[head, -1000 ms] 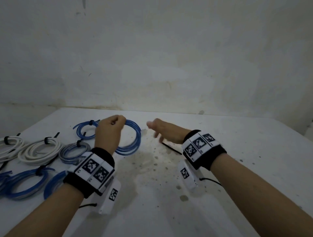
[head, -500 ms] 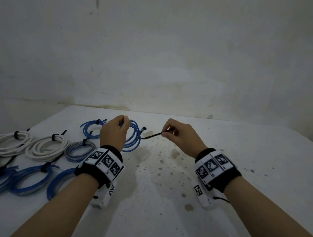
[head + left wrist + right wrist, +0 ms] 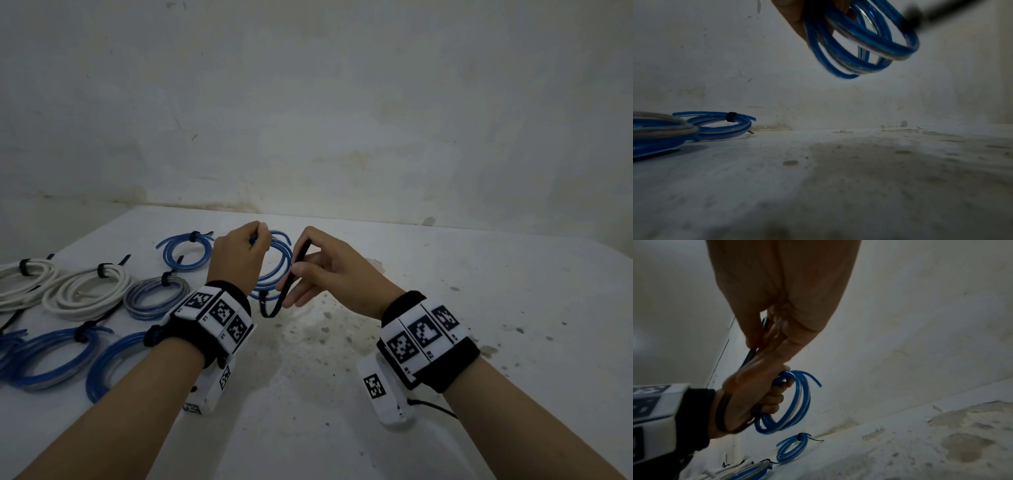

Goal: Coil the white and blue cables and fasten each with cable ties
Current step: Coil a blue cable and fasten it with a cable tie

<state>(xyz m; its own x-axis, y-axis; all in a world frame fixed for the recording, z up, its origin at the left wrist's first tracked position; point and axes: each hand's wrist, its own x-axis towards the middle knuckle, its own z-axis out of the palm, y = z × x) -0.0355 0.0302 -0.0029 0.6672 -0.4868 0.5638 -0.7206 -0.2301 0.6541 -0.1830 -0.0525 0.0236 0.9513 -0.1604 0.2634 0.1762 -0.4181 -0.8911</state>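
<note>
My left hand [image 3: 255, 240] holds a coiled blue cable [image 3: 282, 263] upright above the white table [image 3: 445, 274], fingers curled through the loops. My right hand [image 3: 303, 255] pinches a black cable tie [image 3: 291, 277] between thumb and index finger, right beside the coil. The tie runs steeply down and curves under the coil's lower edge. In the left wrist view the blue cable [image 3: 859, 47] hangs from the fingers, with the blurred cable tie [image 3: 925, 14] at its upper right. The right wrist view shows the cable tie [image 3: 751, 353] and the blue cable [image 3: 799, 402].
Several tied coils lie on the table at the left: white coils [image 3: 85, 291], a pale blue coil [image 3: 156, 298] and blue coils [image 3: 186, 253]. A stained wall [image 3: 308, 120] rises behind the table. The table surface before me is spotted.
My right hand picked up the cable tie from the table, brought it to the coil and turned it from level to steep. Its lower end now curves under the coil.
</note>
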